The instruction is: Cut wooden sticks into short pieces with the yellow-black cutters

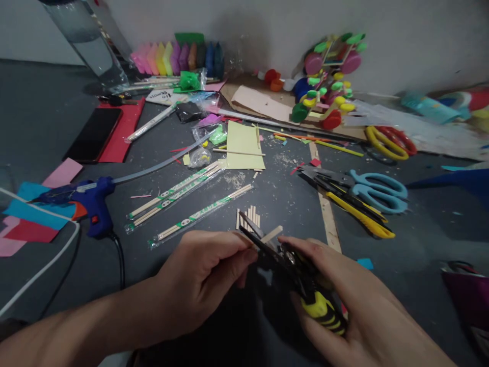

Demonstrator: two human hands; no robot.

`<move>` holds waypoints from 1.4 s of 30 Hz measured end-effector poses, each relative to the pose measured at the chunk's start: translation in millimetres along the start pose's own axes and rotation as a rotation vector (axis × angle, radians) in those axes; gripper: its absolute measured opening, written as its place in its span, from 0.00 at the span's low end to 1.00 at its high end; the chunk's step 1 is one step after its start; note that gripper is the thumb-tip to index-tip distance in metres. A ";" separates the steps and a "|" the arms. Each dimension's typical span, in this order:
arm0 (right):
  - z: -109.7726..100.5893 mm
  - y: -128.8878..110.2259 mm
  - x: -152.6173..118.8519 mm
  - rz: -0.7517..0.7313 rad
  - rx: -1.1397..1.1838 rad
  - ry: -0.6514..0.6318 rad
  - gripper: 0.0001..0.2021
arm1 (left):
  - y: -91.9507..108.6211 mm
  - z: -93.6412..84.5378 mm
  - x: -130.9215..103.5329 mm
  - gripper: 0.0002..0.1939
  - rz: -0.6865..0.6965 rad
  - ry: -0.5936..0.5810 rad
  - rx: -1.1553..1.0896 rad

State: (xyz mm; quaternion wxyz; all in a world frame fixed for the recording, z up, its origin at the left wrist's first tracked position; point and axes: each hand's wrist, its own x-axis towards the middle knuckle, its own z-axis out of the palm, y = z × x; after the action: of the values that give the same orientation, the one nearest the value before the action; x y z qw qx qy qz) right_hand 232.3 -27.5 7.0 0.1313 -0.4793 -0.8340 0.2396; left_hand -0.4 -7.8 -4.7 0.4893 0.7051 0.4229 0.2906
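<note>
My left hand (214,278) is closed, thumb and fingertips pinching a thin wooden stick (272,234). The stick's pale end sticks out past the fingers, between the jaws of a hand cutter. My right hand (344,290) is wrapped round the black and yellow handles of this cutter (321,306), and its narrow jaws are spread and point toward my left hand. Just beyond the jaws, several short cut stick pieces (252,216) lie side by side on the dark table. Paired chopsticks in clear wrappers (202,214) lie farther left.
A blue glue gun (97,204) with its cable lies left, near a phone (95,133) on red paper. Blue-handled scissors (378,191) and a yellow utility knife (359,216) lie right. Yellow sticky notes (244,145), colourful wheeled models (328,81) and clay packs (179,58) are farther back.
</note>
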 end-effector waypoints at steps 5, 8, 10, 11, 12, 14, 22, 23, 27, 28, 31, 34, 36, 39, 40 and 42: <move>-0.4 3.1 -3.3 -0.068 -0.064 0.031 0.23 | -1.5 -2.6 -1.1 0.15 0.050 -0.047 -0.030; -0.1 3.8 -6.1 -0.073 -0.090 0.037 0.21 | -1.7 -1.9 -1.4 0.15 0.007 -0.094 -0.066; 0.6 3.5 -6.5 -0.070 -0.088 0.034 0.19 | -1.1 -0.5 -1.6 0.16 -0.029 -0.097 -0.091; 1.0 3.4 -6.1 -0.067 -0.087 0.029 0.19 | -0.6 0.4 -1.6 0.15 -0.045 -0.084 -0.104; 1.6 3.4 -5.4 -0.063 -0.086 0.021 0.19 | -0.2 1.2 -1.7 0.13 -0.062 -0.062 -0.121; 2.7 3.9 -3.4 -0.062 -0.084 0.018 0.20 | 0.5 2.6 -1.9 0.11 -0.087 -0.017 -0.158; 3.9 7.3 0.9 -0.076 -0.087 0.026 0.24 | -2.4 1.4 -0.3 0.17 -0.022 -0.021 -0.153; 3.9 7.9 0.7 -0.076 -0.088 0.027 0.24 | -2.9 0.8 0.3 0.16 -0.014 -0.029 -0.165; 5.0 10.5 -1.5 -0.081 -0.096 0.008 0.24 | -3.4 -1.5 2.7 0.15 -0.038 -0.072 -0.216; 5.3 11.0 -2.4 -0.085 -0.097 0.004 0.24 | -3.2 -1.9 2.9 0.15 -0.053 -0.086 -0.233; 5.3 11.3 -4.7 -0.102 -0.123 0.016 0.24 | -2.8 -1.9 2.3 0.15 -0.096 -0.126 -0.278; 4.0 9.7 -4.9 -0.117 -0.147 0.025 0.22 | -3.1 -0.6 1.8 0.14 -0.153 -0.152 -0.351; 3.3 8.5 -3.6 -0.113 -0.133 0.028 0.20 | -3.9 1.0 2.6 0.13 -0.186 -0.160 -0.415; 3.2 7.8 -0.7 -0.110 -0.117 0.038 0.19 | -4.8 3.9 4.3 0.11 -0.206 -0.133 -0.439; 3.3 7.8 0.3 -0.110 -0.111 0.038 0.19 | -5.0 4.7 4.4 0.11 -0.201 -0.111 -0.426; 3.2 7.8 2.2 -0.105 -0.089 0.042 0.19 | -5.1 5.9 3.9 0.11 -0.159 -0.066 -0.380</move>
State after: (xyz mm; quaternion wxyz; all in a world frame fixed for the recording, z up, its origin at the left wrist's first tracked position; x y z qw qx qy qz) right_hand 235.5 -23.2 0.2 0.1398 -0.4452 -0.8649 0.1850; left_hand 4.7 -6.2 -11.6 0.6486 0.5737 0.3984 0.3024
